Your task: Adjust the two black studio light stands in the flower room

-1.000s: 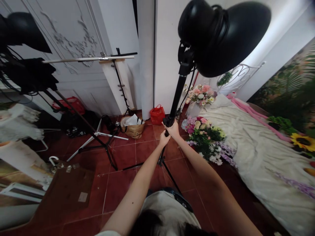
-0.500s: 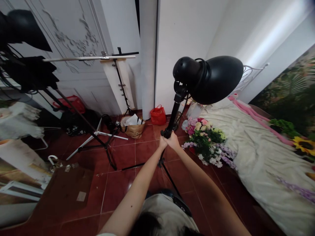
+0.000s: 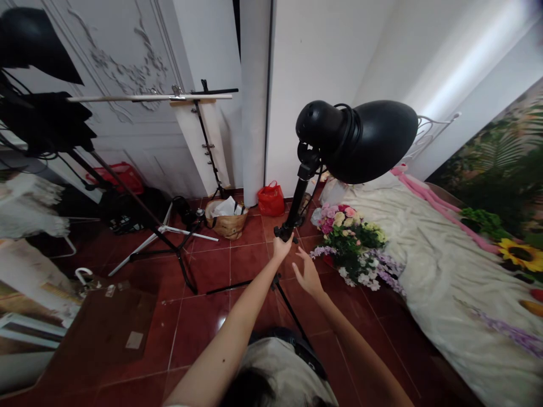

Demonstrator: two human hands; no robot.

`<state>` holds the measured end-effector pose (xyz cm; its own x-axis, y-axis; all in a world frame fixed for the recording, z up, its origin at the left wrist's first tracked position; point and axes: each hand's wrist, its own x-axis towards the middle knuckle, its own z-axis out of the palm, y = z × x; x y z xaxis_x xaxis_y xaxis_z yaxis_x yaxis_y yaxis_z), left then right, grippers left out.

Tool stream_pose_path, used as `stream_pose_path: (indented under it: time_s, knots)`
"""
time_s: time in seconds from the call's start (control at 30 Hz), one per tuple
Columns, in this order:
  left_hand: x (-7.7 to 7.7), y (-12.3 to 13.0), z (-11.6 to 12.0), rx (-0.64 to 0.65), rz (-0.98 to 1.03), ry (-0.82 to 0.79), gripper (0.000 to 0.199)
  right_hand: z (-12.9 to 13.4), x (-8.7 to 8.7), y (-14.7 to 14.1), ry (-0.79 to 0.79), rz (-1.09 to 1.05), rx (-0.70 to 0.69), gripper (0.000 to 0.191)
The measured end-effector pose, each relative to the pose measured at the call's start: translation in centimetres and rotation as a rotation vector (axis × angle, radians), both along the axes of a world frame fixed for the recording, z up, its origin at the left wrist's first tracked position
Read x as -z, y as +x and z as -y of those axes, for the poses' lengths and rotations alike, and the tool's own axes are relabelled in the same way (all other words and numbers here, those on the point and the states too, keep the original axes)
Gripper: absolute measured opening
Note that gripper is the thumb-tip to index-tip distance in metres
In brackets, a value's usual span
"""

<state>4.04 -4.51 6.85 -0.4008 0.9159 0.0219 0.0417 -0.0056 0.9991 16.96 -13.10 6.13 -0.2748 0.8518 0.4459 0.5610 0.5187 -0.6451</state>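
In front of me stands a black light stand (image 3: 293,212) topped by a large black studio lamp (image 3: 373,141), its cable coiled around the housing. My left hand (image 3: 281,247) is wrapped around the stand's pole, just below a clamp knob (image 3: 282,232). To the right of the pole and apart from it is my right hand (image 3: 307,274), fingers spread, holding nothing. Below the hands, the stand's thin legs (image 3: 291,308) spread over the red tiles, partly hidden by my left arm and body.
At right is a bed with cream cloth (image 3: 441,288), a flower bouquet (image 3: 356,237) beside it. A red bag (image 3: 271,199) and a woven basket (image 3: 228,221) sit by the wall. Another lamp stand (image 3: 169,243) is at left, near a cardboard box (image 3: 114,322).
My right hand has let go of the pole and drawn back down and to the right, its fingers opening. My left hand still grips the stand, and the lamp has barely shifted.
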Motion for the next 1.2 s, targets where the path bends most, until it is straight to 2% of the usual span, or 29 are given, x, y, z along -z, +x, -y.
stream_pose_path:
  time_s: [0.07,0.2,0.4,0.5,0.6,0.73,0.87,0.97,1.13,1.2]
  knots:
    - [-0.1,0.0,0.0,-0.006,0.001,-0.01,0.033,0.3,0.6,-0.4,-0.022,0.047,-0.038,0.042]
    - [0.1,0.0,0.0,0.011,-0.017,-0.001,0.033,-0.3,1.4,-1.3,-0.057,0.098,-0.026,0.047]
    - [0.5,-0.1,-0.2,0.035,-0.018,0.026,0.032,-1.4,2.5,-1.4,-0.026,0.167,-0.021,0.053]
    - [0.4,-0.1,-0.2,0.038,0.001,0.027,0.033,-2.2,2.1,-1.4,0.008,0.186,-0.018,0.053]
    - [0.3,-0.1,-0.1,0.07,0.015,0.059,0.032,-4.0,0.9,-1.7,0.019,0.168,-0.003,0.053]
    - [0.1,-0.1,0.1,0.085,0.021,0.106,0.027,-7.0,-0.3,-2.2,-0.059,0.061,0.015,0.048]
    - [-0.2,-0.1,0.2,0.082,0.021,0.069,0.025,-8.7,-0.3,-2.4,-0.23,-0.03,0.094,0.043]
    - [-0.3,0.0,0.2,0.087,0.031,0.061,0.023,-9.3,0.0,-2.7,-0.251,-0.004,0.17,0.043]
    - [0.6,-0.1,-0.2,0.085,0.019,0.074,0.026,-10.2,-0.1,-3.5,-0.272,0.278,0.352,0.047]
    - [1.0,-0.1,-0.3,0.087,0.016,0.073,0.028,-10.5,-0.4,-3.6,-0.285,0.396,0.383,0.046]
